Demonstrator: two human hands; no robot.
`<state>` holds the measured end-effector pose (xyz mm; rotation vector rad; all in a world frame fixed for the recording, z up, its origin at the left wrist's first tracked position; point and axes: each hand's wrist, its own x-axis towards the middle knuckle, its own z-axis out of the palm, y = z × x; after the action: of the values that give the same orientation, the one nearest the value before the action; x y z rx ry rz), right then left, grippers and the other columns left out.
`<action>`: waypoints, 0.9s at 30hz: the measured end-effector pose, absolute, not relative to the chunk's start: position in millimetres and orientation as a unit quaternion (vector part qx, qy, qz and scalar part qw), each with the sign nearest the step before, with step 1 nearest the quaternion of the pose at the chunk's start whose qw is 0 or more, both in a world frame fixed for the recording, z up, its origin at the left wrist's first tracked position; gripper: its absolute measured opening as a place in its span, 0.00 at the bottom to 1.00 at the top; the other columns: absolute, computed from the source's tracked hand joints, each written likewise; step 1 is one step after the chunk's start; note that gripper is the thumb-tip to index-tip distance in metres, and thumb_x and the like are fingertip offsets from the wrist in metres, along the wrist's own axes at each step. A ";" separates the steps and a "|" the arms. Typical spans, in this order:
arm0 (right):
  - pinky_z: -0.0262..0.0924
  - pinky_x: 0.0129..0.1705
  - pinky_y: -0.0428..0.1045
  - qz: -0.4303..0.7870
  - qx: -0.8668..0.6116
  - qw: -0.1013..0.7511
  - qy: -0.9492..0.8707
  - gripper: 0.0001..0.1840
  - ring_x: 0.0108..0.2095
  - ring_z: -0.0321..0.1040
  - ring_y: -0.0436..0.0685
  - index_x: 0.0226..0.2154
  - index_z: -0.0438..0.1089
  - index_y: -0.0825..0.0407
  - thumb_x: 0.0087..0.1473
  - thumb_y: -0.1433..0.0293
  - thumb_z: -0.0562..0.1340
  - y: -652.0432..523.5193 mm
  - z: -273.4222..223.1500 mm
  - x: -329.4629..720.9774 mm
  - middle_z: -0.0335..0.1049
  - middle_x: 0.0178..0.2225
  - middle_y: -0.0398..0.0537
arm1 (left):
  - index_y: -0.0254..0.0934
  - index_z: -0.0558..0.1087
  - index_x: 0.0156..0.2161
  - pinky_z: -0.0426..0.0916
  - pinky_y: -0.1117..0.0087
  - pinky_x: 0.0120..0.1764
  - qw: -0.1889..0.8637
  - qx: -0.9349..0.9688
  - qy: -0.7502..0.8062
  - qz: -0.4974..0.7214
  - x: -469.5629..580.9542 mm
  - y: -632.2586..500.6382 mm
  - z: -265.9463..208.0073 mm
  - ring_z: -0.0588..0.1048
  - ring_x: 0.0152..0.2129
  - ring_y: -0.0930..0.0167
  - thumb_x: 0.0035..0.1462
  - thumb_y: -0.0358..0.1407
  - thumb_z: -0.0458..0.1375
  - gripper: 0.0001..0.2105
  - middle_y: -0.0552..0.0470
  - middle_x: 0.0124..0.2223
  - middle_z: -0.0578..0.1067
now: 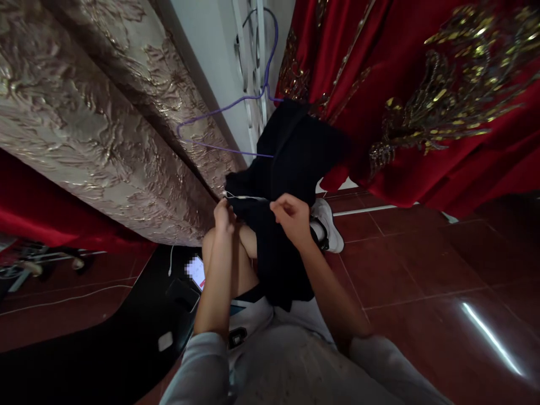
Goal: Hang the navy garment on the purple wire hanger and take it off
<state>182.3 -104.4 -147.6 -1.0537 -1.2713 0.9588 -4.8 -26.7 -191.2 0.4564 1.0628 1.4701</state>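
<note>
Pinching black cloth (291,169) edge, left hand (223,216) and right hand (293,219) both closed on it; soft, limp, likely light.

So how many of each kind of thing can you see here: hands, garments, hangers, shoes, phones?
Hands: 2, the left hand and right hand, both pinching the black garment
Black garments: 1
Red embroidered garments: 1
Purple hangers: 1
White shoes: 1
Phones: 1
Total: 7
</note>
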 end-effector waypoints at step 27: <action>0.63 0.49 0.51 0.271 -0.370 0.627 -0.630 0.04 0.39 0.66 0.54 0.31 0.69 0.50 0.51 0.74 0.60 27.6 -95.6 196.2 0.68 0.33 0.44 | 0.36 0.74 0.38 0.67 0.59 0.48 0.036 0.842 0.534 0.067 -96.1 -58.6 -156.2 0.73 0.39 0.58 0.69 0.45 0.48 0.17 0.41 0.36 0.77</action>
<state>196.2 27.6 -95.6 -0.8487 -1.4432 0.6204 -96.1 -58.6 -156.2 2.5867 1.6396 0.2063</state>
